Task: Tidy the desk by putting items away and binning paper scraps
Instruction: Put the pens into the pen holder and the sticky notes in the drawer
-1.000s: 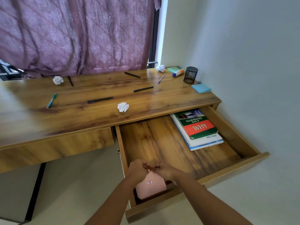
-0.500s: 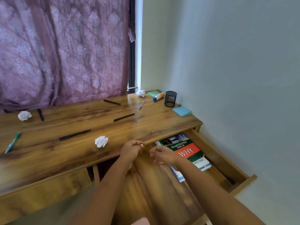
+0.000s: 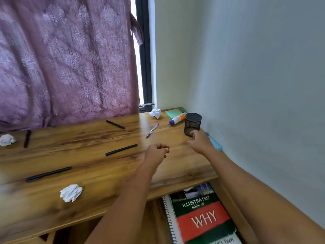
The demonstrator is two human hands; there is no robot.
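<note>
Desk | right grip spread at pen cup | left grip curled, empty

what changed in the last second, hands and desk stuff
Both hands let go of the pink pouch in the drawer and rose over the desk. The right hand now reaches the base of the black mesh cup; the left hand hovers curled, holding nothing. Pens, paper balls and the book stayed put.

Wall beside pen cup — tight
</note>
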